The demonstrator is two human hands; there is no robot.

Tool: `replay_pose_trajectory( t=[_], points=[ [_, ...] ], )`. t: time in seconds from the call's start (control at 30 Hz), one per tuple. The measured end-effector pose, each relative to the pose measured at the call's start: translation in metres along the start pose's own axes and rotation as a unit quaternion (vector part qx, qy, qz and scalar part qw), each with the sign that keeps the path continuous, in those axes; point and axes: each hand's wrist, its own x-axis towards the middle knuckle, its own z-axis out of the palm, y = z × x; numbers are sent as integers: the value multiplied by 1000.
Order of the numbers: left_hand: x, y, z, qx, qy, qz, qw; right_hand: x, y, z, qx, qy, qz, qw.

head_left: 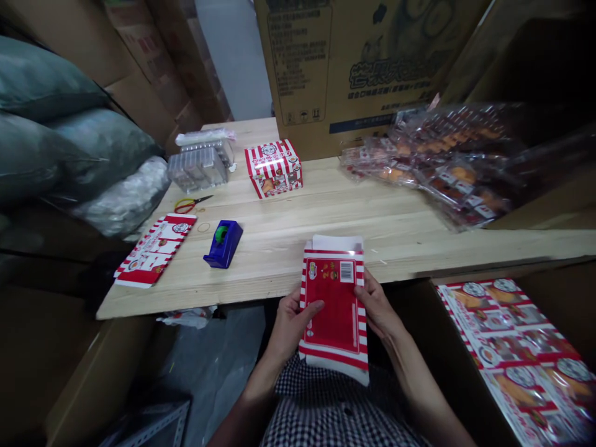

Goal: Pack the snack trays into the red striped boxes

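A flat, folded red-and-white striped carton (333, 310) is held upright over the table's front edge, its barcode side facing me. My left hand (289, 323) grips its left edge, thumb across the printed face. On the right edge, my right hand (376, 304) pinches it, thumb in front. An erected striped box (274, 169) sits on the wooden table (261, 248) beyond. Left of my hands stands a blue tape dispenser (224, 245) with a green core. Another flat carton (156, 249) lies at the table's left end, near yellow-and-red scissors (192, 203).
Clear plastic cases (198, 166) are stacked at the back left. Packaged items in clear wrap (447, 161) are piled at the right. A large cardboard box (339, 74) stands behind. Printed sheets (521, 347) fill an open box at lower right. Bulky sacks (60, 136) are at far left.
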Motion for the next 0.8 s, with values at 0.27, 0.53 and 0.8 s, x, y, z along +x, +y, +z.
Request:
replay_pose_trajectory(
  t=[0.27,0.53,0.8],
  points=[
    [30,3,-30,31,82,123,988,-10,46,-6,1,-4,79,997],
    [26,-28,-36,0,114,139,984,-22,70,-28,34,-25,137,990],
    [23,-22,-45,53,115,112,986,-18,71,-31,23,-39,159,986]
  ],
)
